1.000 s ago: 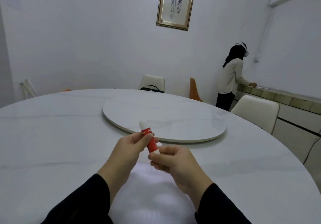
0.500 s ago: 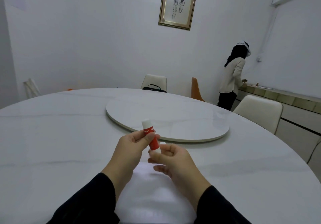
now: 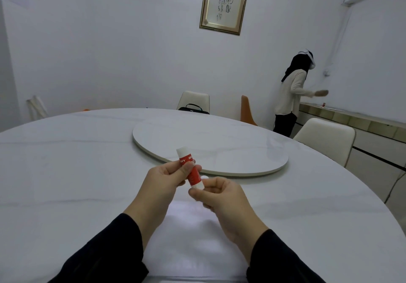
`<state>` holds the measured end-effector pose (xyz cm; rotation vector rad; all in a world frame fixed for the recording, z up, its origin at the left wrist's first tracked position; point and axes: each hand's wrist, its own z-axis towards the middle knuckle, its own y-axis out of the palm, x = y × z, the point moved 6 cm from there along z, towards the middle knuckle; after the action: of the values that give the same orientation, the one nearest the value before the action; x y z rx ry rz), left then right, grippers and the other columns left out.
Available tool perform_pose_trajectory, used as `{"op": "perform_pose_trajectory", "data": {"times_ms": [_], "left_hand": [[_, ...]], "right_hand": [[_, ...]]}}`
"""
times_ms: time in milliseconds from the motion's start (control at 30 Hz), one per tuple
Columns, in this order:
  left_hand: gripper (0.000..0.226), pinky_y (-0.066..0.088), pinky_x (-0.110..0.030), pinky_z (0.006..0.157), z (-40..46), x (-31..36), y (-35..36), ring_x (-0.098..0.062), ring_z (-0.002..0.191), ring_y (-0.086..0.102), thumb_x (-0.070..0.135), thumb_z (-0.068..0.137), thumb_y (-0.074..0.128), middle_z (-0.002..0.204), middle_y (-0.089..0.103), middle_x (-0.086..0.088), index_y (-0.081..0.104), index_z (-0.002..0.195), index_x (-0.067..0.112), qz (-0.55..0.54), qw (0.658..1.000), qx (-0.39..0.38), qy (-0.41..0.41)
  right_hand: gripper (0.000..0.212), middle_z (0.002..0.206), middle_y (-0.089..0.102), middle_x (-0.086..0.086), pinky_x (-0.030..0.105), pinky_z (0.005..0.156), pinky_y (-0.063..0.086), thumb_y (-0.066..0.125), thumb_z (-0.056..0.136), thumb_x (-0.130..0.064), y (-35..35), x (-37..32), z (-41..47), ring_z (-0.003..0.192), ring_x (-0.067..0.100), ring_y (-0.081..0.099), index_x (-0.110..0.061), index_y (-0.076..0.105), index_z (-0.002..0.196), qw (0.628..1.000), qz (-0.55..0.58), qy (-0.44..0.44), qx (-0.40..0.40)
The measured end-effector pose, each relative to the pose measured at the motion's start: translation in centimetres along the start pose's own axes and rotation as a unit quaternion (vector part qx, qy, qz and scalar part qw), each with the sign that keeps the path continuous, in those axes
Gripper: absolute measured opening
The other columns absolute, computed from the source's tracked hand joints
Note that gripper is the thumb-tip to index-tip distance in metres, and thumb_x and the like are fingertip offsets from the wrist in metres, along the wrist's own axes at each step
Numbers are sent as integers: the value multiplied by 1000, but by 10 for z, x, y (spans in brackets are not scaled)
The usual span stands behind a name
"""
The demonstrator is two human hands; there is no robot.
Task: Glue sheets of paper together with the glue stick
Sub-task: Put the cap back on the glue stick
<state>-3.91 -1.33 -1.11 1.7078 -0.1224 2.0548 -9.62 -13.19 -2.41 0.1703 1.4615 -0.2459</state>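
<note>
Head view: left hand grips red glue stick, label partly unreadable; right hand pinches its base.

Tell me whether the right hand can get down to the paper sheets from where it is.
Probably yes. The right hand pinches the glue stick base directly above the paper sheets, and nothing lies between them; it only needs to lower.

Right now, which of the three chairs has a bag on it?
The white chair at the table's far side holds the black bag. The orange chair and the white chair at right show none.
</note>
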Motion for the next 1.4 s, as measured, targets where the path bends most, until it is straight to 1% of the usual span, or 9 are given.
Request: {"op": "perform_pose_trajectory", "data": {"times_ms": [100, 267, 400, 567, 767, 967, 1067, 1200, 1400], "left_hand": [[36, 44, -36, 98, 1, -2, 1, -22, 100, 66, 38, 66, 65, 93, 77, -3, 75, 91, 14, -15, 1000, 1, -8], [37, 44, -35, 96, 4, -4, -3, -21, 98, 66, 36, 69, 66, 94, 77, -3, 74, 94, 10, -25, 1000, 5, -7], [20, 44, -32, 93, 2, -9, 2, -20, 101, 66, 25, 85, 62, 93, 77, -1, 75, 94, 12, 10, 1000, 5, -5], [14, 46, -33, 95, 10, -18, -13, -17, 97, 65, 24, 90, 58, 90, 75, 0, 70, 92, 16, -21, 996, 78, -27], [21, 47, -27, 65, 9, -33, -4, -20, 80, 65, 23, 98, 44, 93, 66, -5, 61, 105, 12, -29, 992, 51, -111], [25, 39, -33, 67, 3, -44, 12, -20, 71, 55, 13, 99, 37, 89, 64, -6, 61, 105, 8, -51, 986, -31, -155], [26, 38, -31, 66, 3, -45, 16, -18, 69, 54, 12, 99, 37, 87, 61, -3, 62, 106, 10, -34, 988, -57, -141], [23, 38, -32, 71, 3, -46, 17, -16, 67, 55, 16, 96, 44, 80, 65, 1, 66, 102, 8, -15, 990, -63, -124], [22, 42, -34, 77, -2, -44, 21, -16, 66, 57, 14, 95, 47, 81, 69, -1, 66, 104, 5, -24, 989, -83, -116]], "right_hand": [[32, 72, 63, -2, 22, 65, 47, 85, 65, -16, 0, -1, 0, 65, 7, 58, -13, 59, 84, 997, -64, -19, 41], [8, 77, 69, 5, 24, 65, 43, 71, 80, -8, 5, 1, 1, 69, 16, 62, -9, 67, 86, 992, 112, 21, -45], [44, 73, 52, -5, 17, 60, 38, 87, 59, -12, -3, -7, 6, 63, 9, 46, -21, 49, 79, 982, -171, -70, 41], [55, 141, 43, -3, 17, 98, 30, 60, 89, -11, -26, 3, 32, 131, 12, 36, -24, 40, 138, 898, -433, -82, 2], [56, 157, 24, -6, 18, 111, 18, 43, 95, -3, -21, 24, 65, 145, 13, 19, -22, 31, 146, 832, -537, -101, -100], [22, 103, 57, -1, 19, 82, 41, 66, 83, -12, -37, 25, 73, 96, 16, 55, -15, 65, 105, 872, -472, -129, 11], [12, 82, 63, -6, 20, 72, 44, 74, 78, -13, -54, 14, 67, 77, 13, 60, -20, 68, 86, 942, -305, -108, 86], [17, 89, 75, -2, 18, 75, 54, 74, 78, -11, -57, -22, 48, 84, 8, 70, -20, 73, 92, 986, 18, -143, 85], [18, 91, 76, 1, 18, 75, 55, 70, 80, -6, -31, -32, 39, 86, 8, 71, -15, 73, 95, 991, 12, -132, -7]]}}
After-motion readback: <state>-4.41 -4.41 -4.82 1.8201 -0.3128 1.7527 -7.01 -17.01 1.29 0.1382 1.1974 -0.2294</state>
